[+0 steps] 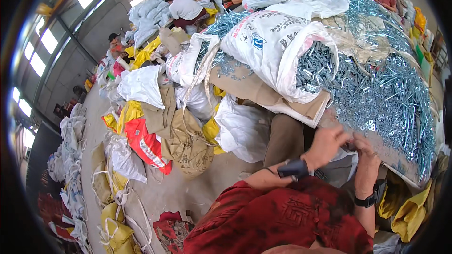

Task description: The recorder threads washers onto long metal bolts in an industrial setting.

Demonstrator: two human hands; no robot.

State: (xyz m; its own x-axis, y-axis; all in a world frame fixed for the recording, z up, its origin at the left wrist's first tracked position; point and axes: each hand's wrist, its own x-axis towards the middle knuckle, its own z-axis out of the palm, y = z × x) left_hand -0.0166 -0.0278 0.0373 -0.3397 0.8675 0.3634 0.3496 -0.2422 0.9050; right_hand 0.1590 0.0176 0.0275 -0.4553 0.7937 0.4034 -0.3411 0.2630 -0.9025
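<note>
1. Left hand (pixel 328 143) — raised at the near edge of the table (pixel 391 157), fingers curled together as if pinching something small; what it holds cannot be made out.
2. Right hand (pixel 365 146) — just beside the left, fingers bent toward it; whether it grips anything cannot be told.
3. Loose bolts and washers (pixel 386 99) — a wide silver heap over the table, just beyond both hands.
4. White sack (pixel 278 47) — lying on its side on cardboard (pixel 263 95), mouth open, bolts spilling out.
5. Sacks on the floor (pixel 155 136) — white, yellow, red and tan, piled to the left.
6. Likely hazard: a small part could slip from the fingertips and drop off the table's edge, since the hands work right over it.
</note>
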